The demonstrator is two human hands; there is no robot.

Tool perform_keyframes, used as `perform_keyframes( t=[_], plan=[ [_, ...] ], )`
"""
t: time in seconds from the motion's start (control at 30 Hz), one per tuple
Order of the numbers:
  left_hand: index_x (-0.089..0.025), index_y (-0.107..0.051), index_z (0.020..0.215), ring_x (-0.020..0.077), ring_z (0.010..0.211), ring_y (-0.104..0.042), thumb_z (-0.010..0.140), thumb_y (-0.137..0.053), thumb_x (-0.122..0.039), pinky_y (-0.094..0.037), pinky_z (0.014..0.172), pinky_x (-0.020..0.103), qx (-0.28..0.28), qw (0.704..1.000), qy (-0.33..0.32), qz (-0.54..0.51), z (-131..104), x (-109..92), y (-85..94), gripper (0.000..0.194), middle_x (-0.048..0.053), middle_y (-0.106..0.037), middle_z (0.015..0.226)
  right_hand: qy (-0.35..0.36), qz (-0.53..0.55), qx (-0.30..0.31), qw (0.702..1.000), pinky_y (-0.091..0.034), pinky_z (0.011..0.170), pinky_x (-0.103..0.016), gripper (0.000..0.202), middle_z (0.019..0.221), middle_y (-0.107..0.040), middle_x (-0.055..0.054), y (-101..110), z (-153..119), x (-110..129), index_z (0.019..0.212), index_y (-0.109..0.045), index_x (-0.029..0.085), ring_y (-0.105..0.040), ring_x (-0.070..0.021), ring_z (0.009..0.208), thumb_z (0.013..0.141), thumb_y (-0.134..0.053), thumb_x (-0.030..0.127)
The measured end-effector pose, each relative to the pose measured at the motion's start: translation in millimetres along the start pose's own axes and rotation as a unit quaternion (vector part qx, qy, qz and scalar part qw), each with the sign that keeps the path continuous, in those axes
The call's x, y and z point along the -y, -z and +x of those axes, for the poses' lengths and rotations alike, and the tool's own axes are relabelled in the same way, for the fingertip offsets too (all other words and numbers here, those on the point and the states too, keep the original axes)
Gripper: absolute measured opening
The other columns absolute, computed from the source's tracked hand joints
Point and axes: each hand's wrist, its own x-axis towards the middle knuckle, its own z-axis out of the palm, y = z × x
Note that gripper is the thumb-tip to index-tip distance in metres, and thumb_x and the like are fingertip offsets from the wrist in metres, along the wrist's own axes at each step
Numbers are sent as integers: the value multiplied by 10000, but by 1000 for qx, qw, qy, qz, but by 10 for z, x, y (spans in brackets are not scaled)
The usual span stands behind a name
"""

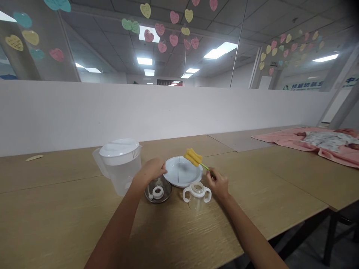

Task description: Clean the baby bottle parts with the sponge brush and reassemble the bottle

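Observation:
A yellow sponge brush [193,157] with a green handle is in my right hand [218,182], its head above the right rim of a white basin [183,172]. My left hand [153,170] has its fingers together at the basin's left rim; whether they pinch the rim is unclear. Below that hand, a dark metal bowl [165,197] holds a white ring [157,192] and small clear parts. A clear bottle with two white handles [197,195] stands upright and open in front of the basin. To the left is a lidded clear pitcher [123,168].
At the far right a baby doll in patterned clothing [327,140] lies on a pink cloth [283,137]. A flat, pale oval object [34,158] is at the back left. Behind the wooden table [70,220] rises a white partition [168,112] with glass above.

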Motion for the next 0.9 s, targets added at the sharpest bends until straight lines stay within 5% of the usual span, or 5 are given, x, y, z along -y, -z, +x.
perform_keyframes(
  t=[0.27, 0.4, 0.53, 0.67, 0.9],
  plan=[
    [-167, -637, 899, 204, 871, -606, 937, -271, -434, -424, 738, 286, 43, 973, -199, -106, -219, -694, -103, 455, 74, -670, 952, -10, -14, 9, 1000, -355, 484, -185, 216, 502, -531, 32, 12, 0, -2, 802, -637, 147, -471, -73, 441, 862, -468, 268],
    [-173, -583, 1067, 261, 982, -597, 810, -522, -553, -452, 764, 314, 94, 970, -206, -89, -258, -864, -272, 463, 94, -634, 1091, -20, -7, 9, 1000, -369, 498, -189, 227, 518, -554, 20, 11, 3, -12, 802, -635, 147, -487, -81, 454, 862, -458, 275],
    [-164, -529, 1178, 278, 1109, -546, 729, -678, -423, -433, 875, 336, 101, 960, -243, -94, -230, -882, -350, 540, 102, -589, 1206, -40, 0, 22, 999, -368, 506, -199, 270, 544, -581, 2, 3, -4, -21, 824, -638, 146, -504, -91, 466, 873, -438, 320],
    [-178, -456, 1267, 264, 1090, -557, 653, -745, -436, -433, 887, 339, 70, 948, -247, -186, -226, -810, -232, 726, 92, -588, 1212, -116, -18, 17, 993, -338, 509, -222, 373, 577, -593, -16, 26, -2, 11, 905, -642, 140, -486, -109, 478, 903, -372, 398],
    [-224, -583, 1081, 202, 993, -590, 653, -749, -396, -458, 842, 290, -98, 924, -194, -316, -195, -539, 95, 491, 20, -635, 1091, -215, -50, -53, 974, -335, 620, -274, 517, 749, -651, -91, 82, 56, 17, 879, -642, 138, -551, -177, 662, 939, -212, 419]
  ],
)
